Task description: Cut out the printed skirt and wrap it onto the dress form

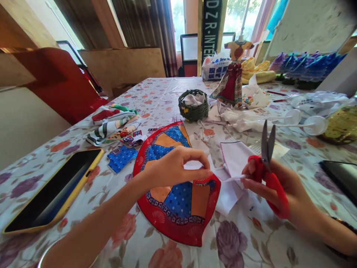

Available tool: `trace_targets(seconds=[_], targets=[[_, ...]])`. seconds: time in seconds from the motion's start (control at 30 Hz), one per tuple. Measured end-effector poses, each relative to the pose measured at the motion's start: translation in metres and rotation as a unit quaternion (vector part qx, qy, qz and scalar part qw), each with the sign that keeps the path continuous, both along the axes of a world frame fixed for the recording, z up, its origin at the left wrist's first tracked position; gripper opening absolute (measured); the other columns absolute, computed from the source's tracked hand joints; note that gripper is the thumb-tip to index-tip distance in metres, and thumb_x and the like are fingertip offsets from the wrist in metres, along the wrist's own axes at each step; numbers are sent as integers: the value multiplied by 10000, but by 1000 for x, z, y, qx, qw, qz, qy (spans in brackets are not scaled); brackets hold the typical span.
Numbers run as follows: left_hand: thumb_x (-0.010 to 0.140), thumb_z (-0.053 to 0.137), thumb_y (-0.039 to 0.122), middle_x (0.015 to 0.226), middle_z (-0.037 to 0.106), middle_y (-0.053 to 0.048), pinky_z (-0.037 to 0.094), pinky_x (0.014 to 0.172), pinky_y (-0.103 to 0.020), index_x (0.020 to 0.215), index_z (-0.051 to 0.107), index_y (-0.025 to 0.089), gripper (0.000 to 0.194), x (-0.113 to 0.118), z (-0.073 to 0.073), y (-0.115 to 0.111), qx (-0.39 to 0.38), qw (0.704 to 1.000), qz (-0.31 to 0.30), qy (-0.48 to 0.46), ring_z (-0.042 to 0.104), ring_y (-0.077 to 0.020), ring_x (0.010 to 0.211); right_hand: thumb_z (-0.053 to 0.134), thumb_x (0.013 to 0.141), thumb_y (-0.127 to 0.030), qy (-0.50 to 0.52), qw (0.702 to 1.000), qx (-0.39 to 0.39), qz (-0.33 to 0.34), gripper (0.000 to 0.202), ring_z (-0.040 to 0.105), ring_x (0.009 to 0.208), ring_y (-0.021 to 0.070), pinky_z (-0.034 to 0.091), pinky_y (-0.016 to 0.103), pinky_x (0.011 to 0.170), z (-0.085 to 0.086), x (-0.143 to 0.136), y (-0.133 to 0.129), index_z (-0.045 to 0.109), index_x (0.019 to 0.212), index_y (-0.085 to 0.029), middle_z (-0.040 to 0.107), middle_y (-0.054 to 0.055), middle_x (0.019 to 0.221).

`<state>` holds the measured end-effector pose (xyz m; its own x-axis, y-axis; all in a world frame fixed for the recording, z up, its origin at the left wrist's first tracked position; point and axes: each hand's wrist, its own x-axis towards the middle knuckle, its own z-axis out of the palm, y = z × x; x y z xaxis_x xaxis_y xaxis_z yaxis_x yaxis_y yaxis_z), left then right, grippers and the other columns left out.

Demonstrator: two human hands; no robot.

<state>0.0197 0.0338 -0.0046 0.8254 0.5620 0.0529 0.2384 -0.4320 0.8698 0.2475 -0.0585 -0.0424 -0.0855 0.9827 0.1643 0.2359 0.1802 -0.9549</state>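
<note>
Over a round patchwork skirt piece, with a red border and blue and orange panels, my left hand pinches one end of a thin white cloth strip. The strip runs across to my right hand, where thumb and fingertips grip its other end. That same hand also carries red-handled scissors, their blades pointing up and slightly apart. White cloth pieces lie between the hands, one with a dark edge. The inner part of the skirt piece is partly hidden behind my left hand.
A yellow-cased phone lies at left, near blue fabric scraps and a crumpled patterned cloth. Beyond are a dark green basket, a dressed doll form and white doll parts. A black device sits at right.
</note>
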Motion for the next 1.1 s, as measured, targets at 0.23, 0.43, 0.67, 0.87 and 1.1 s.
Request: trace_targets(seconds=[0.23, 0.43, 0.67, 0.87, 1.1], targets=[[732, 627, 238, 779, 584, -15, 440, 633, -184, 712, 576, 123, 127, 0, -7, -2, -129, 984, 98, -71, 540, -81, 701, 654, 761, -315, -33, 997, 9, -72, 173, 496, 709, 121, 409, 239, 622, 6, 0, 3, 524, 854, -248, 563, -12, 881], [726, 614, 241, 775, 614, -7, 448, 646, -184, 701, 573, 140, 112, -3, -2, -1, -126, 973, 177, -74, 563, -90, 723, 570, 763, -461, -42, 987, -74, 139, 262, 381, 543, 106, 306, 229, 467, 15, 6, 0, 497, 703, -216, 441, -38, 621], [817, 484, 282, 701, 596, 4, 435, 565, -192, 764, 493, 162, 132, -2, 1, -4, -101, 979, 162, -66, 549, -88, 625, 631, 681, -438, -187, 965, -87, 163, 267, 414, 552, 143, 354, 263, 505, 24, -2, -7, 502, 593, -222, 457, -19, 592], [788, 562, 276, 669, 556, 28, 398, 523, -151, 741, 510, 159, 136, 0, 2, -9, 54, 970, 229, -55, 525, -63, 608, 625, 697, -436, -165, 971, -105, 137, 280, 445, 566, 141, 390, 254, 511, 26, -3, -5, 501, 580, -214, 469, -16, 592], [814, 528, 268, 648, 611, 30, 349, 456, -144, 888, 587, 189, 124, -2, 11, -12, 97, 963, 252, -19, 530, -67, 578, 630, 752, -380, -3, 942, -293, 161, 268, 385, 465, 50, 305, 164, 414, 31, -7, -4, 469, 663, -185, 398, -68, 572]])
